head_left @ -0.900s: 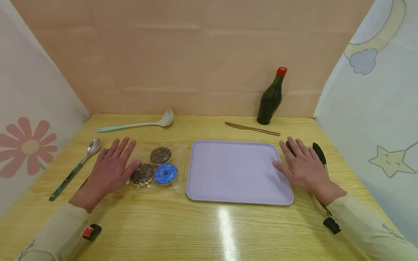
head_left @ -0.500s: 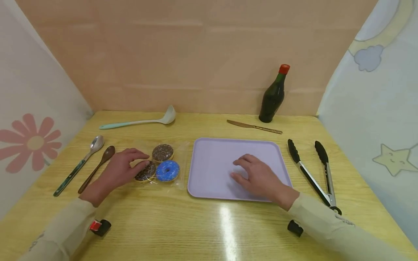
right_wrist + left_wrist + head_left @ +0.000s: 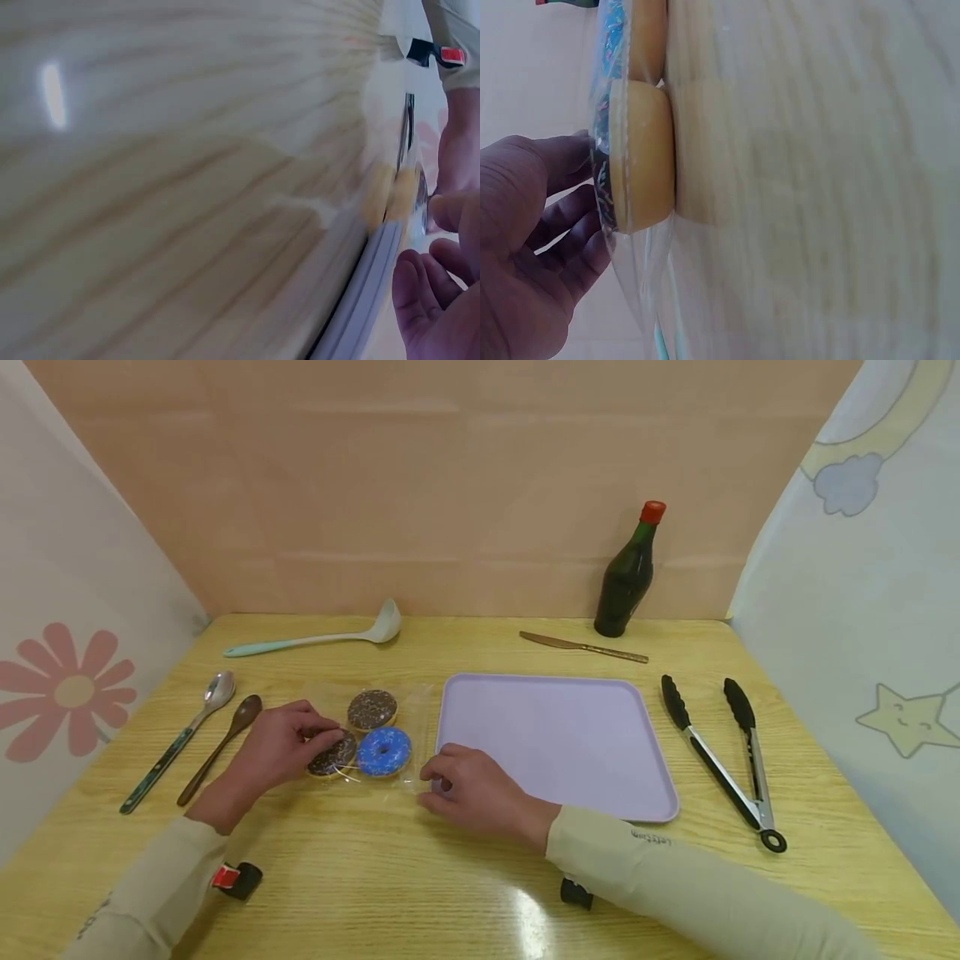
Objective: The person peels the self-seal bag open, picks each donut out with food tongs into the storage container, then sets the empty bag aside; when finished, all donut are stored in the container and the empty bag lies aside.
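Fingers of my left hand (image 3: 279, 749) pinch the clear bag (image 3: 372, 737) of doughnuts just left of the lilac tray (image 3: 557, 743), my right hand (image 3: 471, 789) curls at its near corner, so I'd grip only film.

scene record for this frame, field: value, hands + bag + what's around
left hand: fingers curled on the clear bag over a chocolate donut
right hand: at the bag's right edge, beside the tray's front left corner; grip not clear
bag contents: two chocolate donuts, one blue donut
tray: lilac, bare
right of tray: tongs
left of bag: two spoons
back: ladle, knife, dark bottle
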The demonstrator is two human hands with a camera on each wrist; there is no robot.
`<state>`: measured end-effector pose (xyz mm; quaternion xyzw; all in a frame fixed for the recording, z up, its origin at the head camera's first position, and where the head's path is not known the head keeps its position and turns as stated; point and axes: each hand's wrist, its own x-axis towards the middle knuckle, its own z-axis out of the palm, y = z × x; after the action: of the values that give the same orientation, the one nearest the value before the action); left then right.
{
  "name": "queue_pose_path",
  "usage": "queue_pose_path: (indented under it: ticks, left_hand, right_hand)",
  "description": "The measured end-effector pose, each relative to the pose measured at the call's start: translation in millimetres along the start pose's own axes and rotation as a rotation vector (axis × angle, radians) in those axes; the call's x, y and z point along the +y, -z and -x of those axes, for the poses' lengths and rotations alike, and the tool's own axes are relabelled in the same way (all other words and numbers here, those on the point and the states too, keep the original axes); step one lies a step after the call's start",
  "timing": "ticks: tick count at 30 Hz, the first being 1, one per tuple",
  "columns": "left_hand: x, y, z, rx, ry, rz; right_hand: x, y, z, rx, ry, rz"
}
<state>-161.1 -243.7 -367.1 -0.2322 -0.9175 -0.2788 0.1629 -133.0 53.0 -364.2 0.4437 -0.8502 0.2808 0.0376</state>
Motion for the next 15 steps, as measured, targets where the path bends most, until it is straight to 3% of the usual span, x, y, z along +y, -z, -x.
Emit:
queue_pose_path:
  ticks: [10, 15]
  left_hand:
    - [-1.5, 1.8, 1.6, 0.013, -0.021, 0.012]
    - [-4.9, 1.1, 3.7, 0.01, 0.007, 0.031]
  right_hand:
    - [-12.3, -15.6, -17.2, -0.016, -0.051, 0.108]
    - [-11.7, -20.2, -19.6, 0.014, -0.055, 0.14]
